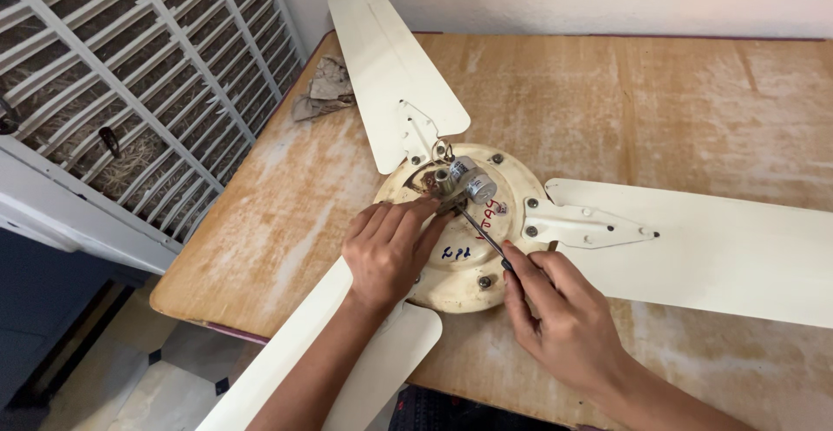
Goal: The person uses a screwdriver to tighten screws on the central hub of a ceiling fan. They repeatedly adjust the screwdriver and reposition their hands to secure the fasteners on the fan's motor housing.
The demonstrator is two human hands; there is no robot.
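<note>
A cream ceiling fan lies on a worn wooden table [694,101]. Its round motor housing [451,266] sits in the middle, with three blades [395,75] spreading out from it. A small grey cylindrical capacitor [473,181] and a short shaft stand at the hub. My left hand [388,249] rests flat on the housing, fingertips near the hub. My right hand [564,318] grips a thin screwdriver [482,233] whose tip points at the hub beside the capacitor.
A white cooler with a slatted grille [130,93] stands at the left, close to the table edge. A crumpled grey rag [325,88] lies at the table's far left corner. A white wall runs behind. Tiled floor [147,379] shows below left.
</note>
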